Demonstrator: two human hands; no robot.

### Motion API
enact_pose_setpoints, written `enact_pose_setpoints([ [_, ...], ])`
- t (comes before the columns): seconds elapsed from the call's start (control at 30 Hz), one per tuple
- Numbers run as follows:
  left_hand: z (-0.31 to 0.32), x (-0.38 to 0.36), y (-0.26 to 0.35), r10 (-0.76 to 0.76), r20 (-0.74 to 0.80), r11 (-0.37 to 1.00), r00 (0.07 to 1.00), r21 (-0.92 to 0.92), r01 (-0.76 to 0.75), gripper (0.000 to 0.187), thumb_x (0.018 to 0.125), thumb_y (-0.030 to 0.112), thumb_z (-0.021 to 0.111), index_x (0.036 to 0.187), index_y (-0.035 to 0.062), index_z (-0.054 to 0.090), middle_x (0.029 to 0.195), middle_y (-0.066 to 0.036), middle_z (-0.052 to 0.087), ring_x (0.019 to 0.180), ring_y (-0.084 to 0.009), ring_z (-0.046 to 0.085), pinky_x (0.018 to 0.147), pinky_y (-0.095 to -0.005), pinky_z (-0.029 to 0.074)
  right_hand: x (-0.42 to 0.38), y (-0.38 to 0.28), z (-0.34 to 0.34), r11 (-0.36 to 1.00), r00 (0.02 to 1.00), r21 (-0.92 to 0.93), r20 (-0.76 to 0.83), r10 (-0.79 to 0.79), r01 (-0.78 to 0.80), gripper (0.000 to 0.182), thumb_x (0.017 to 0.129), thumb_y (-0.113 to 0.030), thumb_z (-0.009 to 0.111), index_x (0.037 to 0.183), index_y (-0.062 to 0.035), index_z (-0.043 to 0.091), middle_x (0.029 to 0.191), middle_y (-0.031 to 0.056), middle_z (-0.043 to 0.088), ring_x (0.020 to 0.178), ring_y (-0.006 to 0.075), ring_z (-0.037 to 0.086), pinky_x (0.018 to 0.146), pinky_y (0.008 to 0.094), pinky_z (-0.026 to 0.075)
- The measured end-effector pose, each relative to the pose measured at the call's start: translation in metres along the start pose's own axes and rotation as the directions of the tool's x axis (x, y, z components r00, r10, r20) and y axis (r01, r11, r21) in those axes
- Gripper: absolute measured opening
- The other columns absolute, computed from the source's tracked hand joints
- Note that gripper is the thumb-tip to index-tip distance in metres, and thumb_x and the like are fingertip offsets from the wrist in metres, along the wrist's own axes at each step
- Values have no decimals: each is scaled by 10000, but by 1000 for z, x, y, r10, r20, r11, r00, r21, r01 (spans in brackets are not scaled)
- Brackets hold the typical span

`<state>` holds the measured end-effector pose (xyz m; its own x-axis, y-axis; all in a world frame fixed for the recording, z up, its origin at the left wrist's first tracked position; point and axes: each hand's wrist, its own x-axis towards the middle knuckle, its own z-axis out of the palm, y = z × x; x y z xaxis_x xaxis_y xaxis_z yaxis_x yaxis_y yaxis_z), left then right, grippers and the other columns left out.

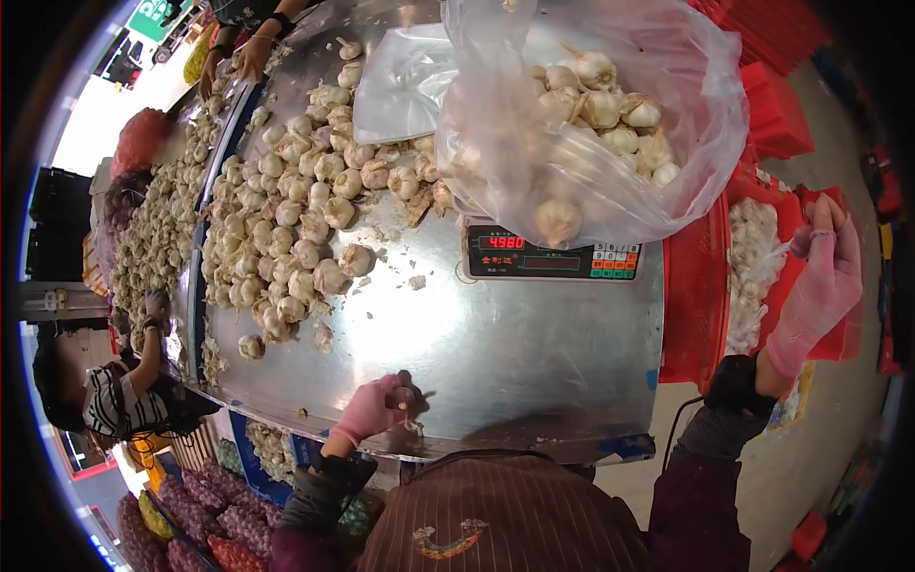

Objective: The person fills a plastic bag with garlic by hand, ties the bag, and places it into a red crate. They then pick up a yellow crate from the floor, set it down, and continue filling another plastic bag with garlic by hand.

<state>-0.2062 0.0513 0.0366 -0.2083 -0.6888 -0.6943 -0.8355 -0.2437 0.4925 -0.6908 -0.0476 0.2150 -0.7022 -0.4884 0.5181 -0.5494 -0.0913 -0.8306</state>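
Steel sheeting forms the big table [496, 334], with a heap of loose garlic bulbs [286, 219] covering its far left part and the near half mostly bare apart from skins and crumbs. Judging from this, the bagging looks partly done: one bag is filled and being weighed, while a large share of bulbs lies unbagged.

Next in size, a clear plastic bag [591, 114] sits on the scale [553, 257]. It bulges with garlic, its mouth gaping upward, and the red display shows a reading. Behind it a flat, seemingly empty plastic bag [400, 86] lies on the table.

Right of the table, red crates [696, 286] stand close together; one holds more white garlic in plastic.

The person's left hand [376, 405], in a pink glove, rests at the near table edge, fingers pressed together on a small bit, perhaps a clove. The right hand [820, 286], also gloved, is raised over the crates with fingers loosely spread, holding nothing visible.

Other people work at the far and left sides.
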Motion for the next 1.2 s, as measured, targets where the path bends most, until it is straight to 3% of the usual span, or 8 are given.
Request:
enact_pose_setpoints([
  [0.2, -100, 11, 7, 30, -770, 875, 637, -288, -389, 277, 750, 26, 664, 986, 8, 520, 899, -48, 608, 794, -102, 595, 681, -233, 493, 4, -3, 12, 999, 995, 22, 81, -49, 47, 238, 898, -110, 573, 1108, -26, 646, 886, 18, 647, 668, 52, 522, 640, 185, 443],
  [0.53, -135, 79, 342, 872, -481, 373, 96, 523, -767, 412, 642, 144, 768, 989, 21, 584, 811, -101, 587, 667, -245, 611, 604, -330, 486, 55, -58, 112, 848, 861, -152, 100, -498, 508, 227, 781, -167, 670, 986, -72, 655, 897, 76, 643, 833, 230, 630, 797, 305, 482],
  [0.67, -126, 131, 392, 890, -256, 424, 376, 766, -483, 531, 649, 218, 725, 1111, 90, 497, 1058, -127, 545, 1035, -330, 534, 859, -471, 448, 78, -41, 140, 796, 893, -408, 162, -419, 447, 359, 767, -202, 686, 1102, -91, 617, 1000, 114, 641, 898, 266, 627, 817, 341, 486],
  [0.87, -163, 178, 347, 723, -668, 570, 179, 722, 391, 912, 685, 280, 750, 1445, 222, 249, 1486, -170, 217, 1326, -362, 290, 1005, -626, 253, 68, 54, 174, 638, 791, -739, 517, 328, 218, 635, 747, -243, 668, 1325, -94, 452, 1083, 242, 608, 984, 374, 617, 828, 448, 500],
  [0.97, -184, 192, 303, 144, -703, 936, 697, 325, 135, 911, 705, 290, 738, 1434, 90, 230, 1328, -244, 438, 1181, -378, 475, 949, -433, 413, 76, 112, 180, 926, 766, -356, 628, 140, 123, 329, 772, -212, 614, 1041, -23, 600, 885, 211, 643, 843, 316, 655, 698, 406, 508],
  [1.03, -197, 243, 236, 352, -513, 897, 783, 425, -124, 460, 738, 245, 692, 1073, -56, 597, 880, -210, 654, 832, -319, 634, 764, -360, 481, 79, 93, 176, 950, 728, 54, 656, 200, -309, 166, 784, -199, 579, 771, -39, 622, 680, 131, 608, 639, 242, 619, 552, 364, 463],
  [1.13, -186, 172, 244, 222, -628, 705, 746, -425, -568, 151, 829, 65, 562, 916, -2, 665, 676, 35, 544, 573, -55, 459, 504, -217, 352, 74, 19, 138, 634, 559, 211, 716, 417, -744, 179, 823, -147, 526, 772, 14, 583, 621, 59, 541, 556, 175, 530, 498, 325, 394],
  [1.2, -195, 121, 248, 258, -627, 725, 735, -377, -577, 152, 845, 98, 601, 920, -20, 659, 667, 49, 540, 581, -39, 440, 516, -206, 344, 55, -28, 95, 970, 706, 152, 708, 27, -190, 116, 790, -99, 529, 779, -1, 590, 624, 78, 535, 544, 164, 509, 488, 325, 378],
])
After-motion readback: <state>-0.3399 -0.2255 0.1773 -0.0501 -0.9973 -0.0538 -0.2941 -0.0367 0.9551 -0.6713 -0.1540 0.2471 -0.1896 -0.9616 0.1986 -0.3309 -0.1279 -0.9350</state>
